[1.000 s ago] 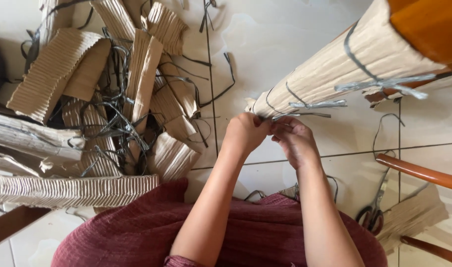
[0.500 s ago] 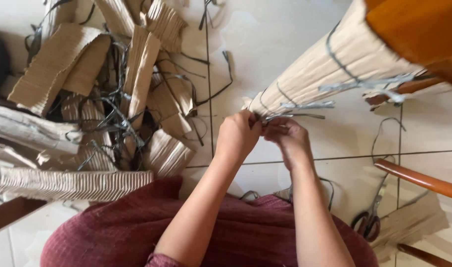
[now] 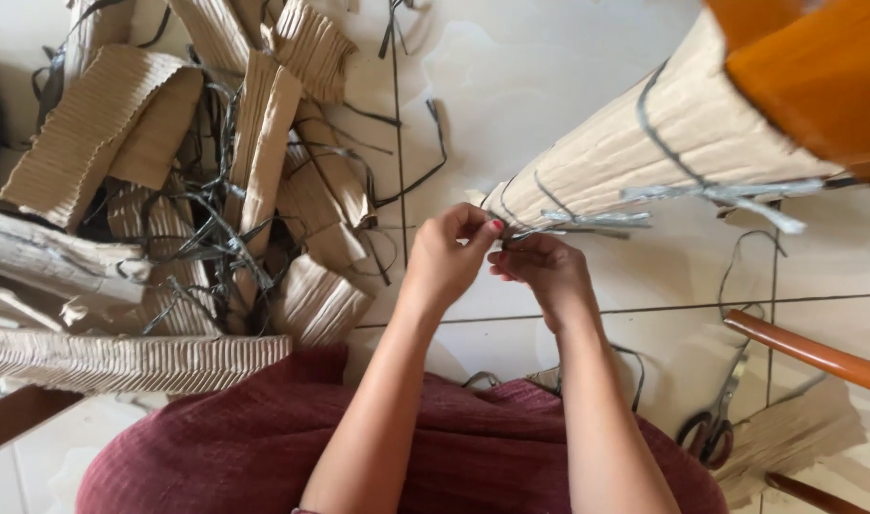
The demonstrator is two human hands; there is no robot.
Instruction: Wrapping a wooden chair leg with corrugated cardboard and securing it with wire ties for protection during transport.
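Both arms stretched forward, thin grey strap [image 3: 587, 221] pinched by left hand [image 3: 446, 257] fingertips, held by curled right hand [image 3: 542, 271], beside long brown corrugated cardboard wrap [image 3: 644, 152], pile of cardboard scraps [image 3: 187, 190] left.

Ribbed maroon garment [image 3: 264, 447] (arms bare)

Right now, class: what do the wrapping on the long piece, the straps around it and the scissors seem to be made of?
Wrapping: corrugated cardboard, matt tan, fine ribs showing. Straps: probably plastic packing band, grey, flat and slightly shiny; both hands pinch one. Scissors: apparently metal blades with dark, likely plastic handles.
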